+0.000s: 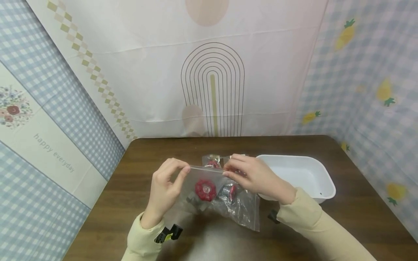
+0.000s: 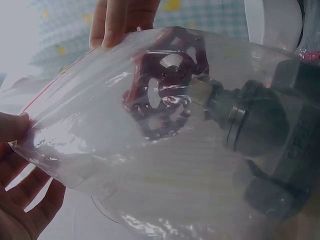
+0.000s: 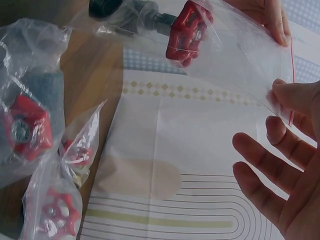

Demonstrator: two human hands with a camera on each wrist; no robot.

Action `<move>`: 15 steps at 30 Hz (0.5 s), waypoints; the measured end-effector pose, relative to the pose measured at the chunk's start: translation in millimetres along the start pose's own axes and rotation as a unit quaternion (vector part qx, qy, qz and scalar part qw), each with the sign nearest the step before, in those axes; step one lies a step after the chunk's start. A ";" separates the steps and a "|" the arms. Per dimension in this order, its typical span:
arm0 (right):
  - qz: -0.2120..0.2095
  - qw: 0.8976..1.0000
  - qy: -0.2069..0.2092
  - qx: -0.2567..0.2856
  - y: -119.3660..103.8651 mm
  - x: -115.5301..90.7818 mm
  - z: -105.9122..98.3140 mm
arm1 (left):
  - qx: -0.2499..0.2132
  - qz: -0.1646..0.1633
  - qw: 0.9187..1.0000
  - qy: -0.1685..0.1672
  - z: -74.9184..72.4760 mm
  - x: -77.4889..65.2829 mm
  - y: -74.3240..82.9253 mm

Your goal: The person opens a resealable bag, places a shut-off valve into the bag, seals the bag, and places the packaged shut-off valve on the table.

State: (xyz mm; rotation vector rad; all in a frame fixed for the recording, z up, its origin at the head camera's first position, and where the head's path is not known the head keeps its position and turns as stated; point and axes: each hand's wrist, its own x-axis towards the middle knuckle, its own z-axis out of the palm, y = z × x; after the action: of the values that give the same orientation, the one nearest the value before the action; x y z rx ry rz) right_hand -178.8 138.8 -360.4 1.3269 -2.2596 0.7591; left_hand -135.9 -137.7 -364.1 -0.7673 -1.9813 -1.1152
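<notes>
A clear zip bag point(image 1: 191, 181) with a red line along its opening hangs between both hands above the table. Inside it is a dark metal valve point(image 2: 260, 120) with a red handwheel point(image 1: 205, 190). My left hand point(image 1: 166, 186) pinches one end of the bag's top edge between thumb and forefinger. At the other end, my right hand point(image 1: 256, 175) pinches the same edge, its remaining fingers spread apart in the right wrist view. Whether the seal is fully closed cannot be made out.
Several other bagged valves lie on the wooden table point(image 1: 140, 203), including a larger red-wheeled valve point(image 3: 27, 127) and a smaller bagged valve point(image 1: 213, 162) behind. A white plastic tub point(image 1: 330, 186) stands at the right. Patterned cloth point(image 1: 156, 72) hangs along the table's back and sides.
</notes>
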 end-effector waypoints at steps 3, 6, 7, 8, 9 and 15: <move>-0.011 1.000 0.005 -0.020 0.8 -0.7 0.0 | 0.000 0.001 1.000 -0.001 -0.6 -0.5 -1.0; -0.015 0.999 0.008 -0.029 1.2 -2.0 -1.3 | 0.002 0.007 1.000 -0.003 -0.4 0.4 -1.7; -0.016 0.999 0.008 -0.030 1.4 -2.4 -1.7 | 0.004 0.009 1.000 -0.003 -0.3 0.6 -1.9; -0.017 0.999 0.008 -0.030 1.4 -2.9 -2.1 | 0.006 0.012 1.000 -0.003 -0.2 0.7 -2.1; -0.017 0.999 0.008 -0.029 1.4 -3.4 -2.4 | 0.008 0.015 1.000 -0.003 -0.1 0.8 -2.1; -0.029 0.999 0.005 -0.018 1.0 -5.6 -3.6 | 0.017 0.029 0.999 -0.002 0.2 0.2 -2.0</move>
State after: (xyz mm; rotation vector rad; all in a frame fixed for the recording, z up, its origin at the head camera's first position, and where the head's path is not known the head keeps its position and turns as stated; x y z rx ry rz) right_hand -176.9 145.2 -361.2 1.3626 -2.2071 0.7001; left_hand -137.6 -138.4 -364.9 -0.8039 -1.9646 -1.0438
